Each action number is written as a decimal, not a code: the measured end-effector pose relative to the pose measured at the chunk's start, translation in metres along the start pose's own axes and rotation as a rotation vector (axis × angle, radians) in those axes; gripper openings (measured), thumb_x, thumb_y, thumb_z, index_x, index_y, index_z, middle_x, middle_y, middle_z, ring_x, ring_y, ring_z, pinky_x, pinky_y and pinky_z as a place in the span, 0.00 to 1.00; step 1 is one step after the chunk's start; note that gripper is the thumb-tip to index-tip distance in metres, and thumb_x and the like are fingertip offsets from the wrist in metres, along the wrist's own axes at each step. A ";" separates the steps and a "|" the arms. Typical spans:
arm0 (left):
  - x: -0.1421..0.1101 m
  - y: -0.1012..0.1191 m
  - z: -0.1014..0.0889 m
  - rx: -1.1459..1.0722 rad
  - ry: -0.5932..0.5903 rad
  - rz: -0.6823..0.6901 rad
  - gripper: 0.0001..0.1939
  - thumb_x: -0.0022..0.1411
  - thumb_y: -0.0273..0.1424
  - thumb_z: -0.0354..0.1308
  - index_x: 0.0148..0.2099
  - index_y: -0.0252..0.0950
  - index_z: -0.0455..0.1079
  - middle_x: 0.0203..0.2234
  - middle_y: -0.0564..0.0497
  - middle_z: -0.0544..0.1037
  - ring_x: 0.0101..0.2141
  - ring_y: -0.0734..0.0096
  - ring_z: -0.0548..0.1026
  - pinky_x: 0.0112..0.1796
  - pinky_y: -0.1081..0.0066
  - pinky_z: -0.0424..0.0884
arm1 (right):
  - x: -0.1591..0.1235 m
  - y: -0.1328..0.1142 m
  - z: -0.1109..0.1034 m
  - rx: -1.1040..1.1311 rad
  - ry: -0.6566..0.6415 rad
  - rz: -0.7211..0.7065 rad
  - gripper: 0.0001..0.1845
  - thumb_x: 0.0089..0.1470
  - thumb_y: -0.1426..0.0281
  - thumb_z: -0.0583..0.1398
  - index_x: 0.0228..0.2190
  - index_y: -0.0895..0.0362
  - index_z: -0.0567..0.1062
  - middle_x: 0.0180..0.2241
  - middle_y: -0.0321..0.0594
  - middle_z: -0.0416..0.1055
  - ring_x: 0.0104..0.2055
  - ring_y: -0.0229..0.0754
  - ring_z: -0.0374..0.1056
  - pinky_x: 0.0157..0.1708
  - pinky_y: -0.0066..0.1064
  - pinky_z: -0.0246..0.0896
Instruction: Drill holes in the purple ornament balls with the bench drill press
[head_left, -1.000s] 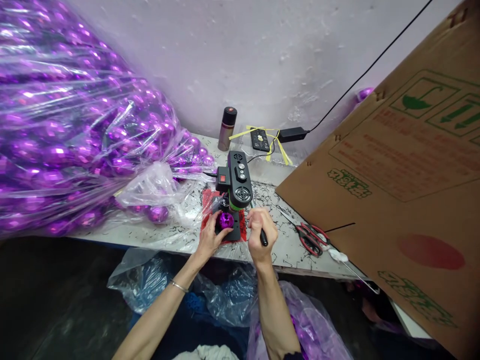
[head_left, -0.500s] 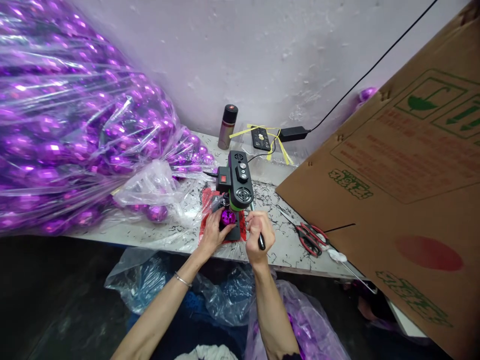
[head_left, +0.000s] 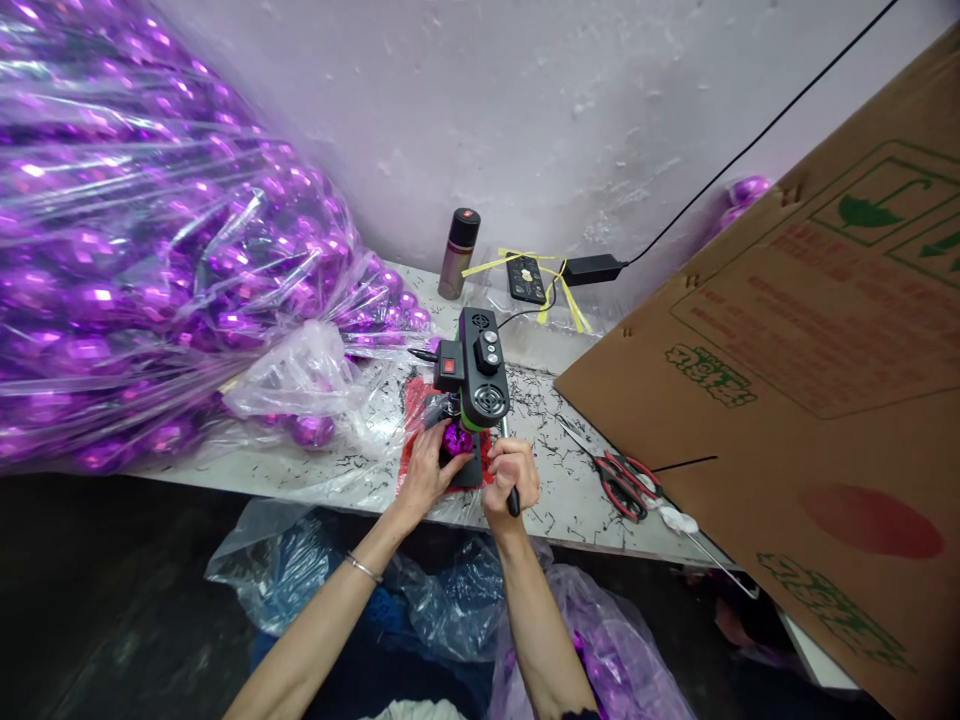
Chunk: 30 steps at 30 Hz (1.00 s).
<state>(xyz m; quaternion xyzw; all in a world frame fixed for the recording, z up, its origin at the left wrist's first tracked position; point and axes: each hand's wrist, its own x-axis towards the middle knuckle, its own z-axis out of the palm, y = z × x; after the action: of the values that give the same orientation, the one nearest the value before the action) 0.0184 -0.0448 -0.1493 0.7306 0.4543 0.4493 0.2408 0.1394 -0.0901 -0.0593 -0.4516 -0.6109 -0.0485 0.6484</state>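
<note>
The desk [head_left: 555,512], strewn with black scraps, spreads beneath and around your fingers. A clear bag [head_left: 187,240] of shiny purple balls bulges well to the left of them, while a cardboard carton [head_left: 810,410] stands at a slant to their right. Just beyond your fingers, the black press [head_left: 484,375] has its long axis running from the wall toward you, its grilled near end over your work. Your left hand [head_left: 425,470] cups a ball, thumb and fingers spread around its left and near sides. Your right hand [head_left: 511,475] is clenched around the lever [head_left: 514,503], whose long axis slopes down toward you, black tip below your fingers. A capped bottle [head_left: 457,262] rises farther back; scissors [head_left: 611,467] lie right of your right-hand fingers, blades pointing away and leftward. Smallest, the purple ball [head_left: 457,439] sits at your left fingertips beneath the press; round, it has no long axis.
</note>
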 end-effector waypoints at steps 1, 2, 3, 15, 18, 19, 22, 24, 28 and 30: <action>0.000 0.000 0.000 0.002 0.001 0.003 0.26 0.70 0.43 0.59 0.64 0.35 0.63 0.56 0.38 0.77 0.57 0.51 0.76 0.58 0.51 0.70 | -0.001 0.001 0.000 0.002 -0.002 -0.001 0.18 0.69 0.68 0.49 0.26 0.53 0.66 0.27 0.35 0.68 0.29 0.37 0.66 0.31 0.32 0.62; 0.000 0.000 0.000 0.005 0.001 0.005 0.26 0.70 0.42 0.59 0.64 0.35 0.63 0.56 0.37 0.77 0.56 0.51 0.76 0.58 0.50 0.70 | -0.001 0.001 0.000 0.001 -0.005 -0.004 0.18 0.70 0.68 0.48 0.26 0.53 0.65 0.27 0.35 0.68 0.29 0.37 0.66 0.31 0.32 0.62; 0.000 -0.001 0.001 0.006 0.001 0.006 0.26 0.70 0.42 0.59 0.64 0.35 0.63 0.56 0.37 0.77 0.56 0.51 0.76 0.58 0.50 0.70 | -0.002 0.002 0.000 0.001 -0.008 -0.010 0.18 0.70 0.68 0.48 0.26 0.53 0.65 0.27 0.35 0.67 0.29 0.37 0.66 0.32 0.32 0.62; 0.004 0.004 -0.002 0.035 -0.016 0.018 0.25 0.69 0.39 0.60 0.64 0.37 0.64 0.54 0.39 0.78 0.55 0.50 0.77 0.56 0.51 0.72 | 0.005 0.005 0.001 0.012 -0.011 -0.108 0.17 0.70 0.69 0.48 0.27 0.52 0.64 0.28 0.34 0.66 0.28 0.38 0.63 0.29 0.33 0.61; 0.006 0.005 -0.004 0.019 -0.033 0.012 0.24 0.69 0.39 0.60 0.63 0.37 0.63 0.55 0.38 0.78 0.56 0.51 0.76 0.55 0.52 0.73 | 0.004 0.007 0.002 0.013 -0.008 -0.112 0.17 0.69 0.70 0.48 0.27 0.52 0.65 0.27 0.35 0.66 0.28 0.40 0.63 0.29 0.36 0.62; 0.006 0.005 -0.004 0.014 -0.035 0.010 0.24 0.69 0.39 0.60 0.63 0.37 0.63 0.55 0.38 0.77 0.56 0.51 0.76 0.55 0.52 0.73 | 0.003 0.008 0.002 0.013 -0.007 -0.113 0.17 0.69 0.70 0.48 0.27 0.51 0.65 0.27 0.36 0.66 0.29 0.40 0.64 0.29 0.36 0.62; 0.005 0.004 -0.003 0.004 -0.031 0.003 0.25 0.68 0.38 0.61 0.63 0.36 0.64 0.55 0.38 0.77 0.56 0.50 0.76 0.55 0.51 0.73 | 0.001 0.010 0.003 0.014 -0.007 -0.125 0.17 0.69 0.70 0.48 0.27 0.52 0.65 0.27 0.36 0.66 0.28 0.40 0.64 0.29 0.36 0.62; 0.006 0.003 -0.001 -0.003 -0.026 0.000 0.25 0.68 0.39 0.62 0.63 0.36 0.64 0.55 0.37 0.77 0.56 0.50 0.76 0.55 0.51 0.73 | 0.002 0.010 0.003 0.019 -0.018 -0.144 0.18 0.69 0.68 0.49 0.26 0.52 0.65 0.26 0.35 0.66 0.27 0.39 0.64 0.28 0.35 0.62; 0.012 0.005 -0.001 -0.018 -0.038 -0.010 0.26 0.67 0.40 0.62 0.62 0.35 0.64 0.54 0.38 0.78 0.56 0.49 0.76 0.56 0.50 0.72 | 0.019 -0.001 0.001 0.023 -0.011 -0.132 0.21 0.69 0.68 0.49 0.23 0.53 0.63 0.23 0.33 0.65 0.26 0.37 0.63 0.27 0.32 0.59; 0.013 0.006 -0.003 -0.030 -0.056 -0.016 0.28 0.66 0.40 0.64 0.63 0.34 0.64 0.55 0.37 0.78 0.56 0.49 0.77 0.57 0.49 0.72 | 0.035 -0.013 -0.002 0.022 0.002 -0.066 0.21 0.69 0.70 0.48 0.22 0.53 0.63 0.23 0.33 0.64 0.26 0.36 0.64 0.28 0.32 0.58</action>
<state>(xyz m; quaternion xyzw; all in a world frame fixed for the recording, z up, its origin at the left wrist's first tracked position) 0.0213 -0.0367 -0.1376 0.7355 0.4464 0.4334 0.2680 0.1417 -0.0819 -0.0227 -0.4240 -0.6253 -0.0638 0.6520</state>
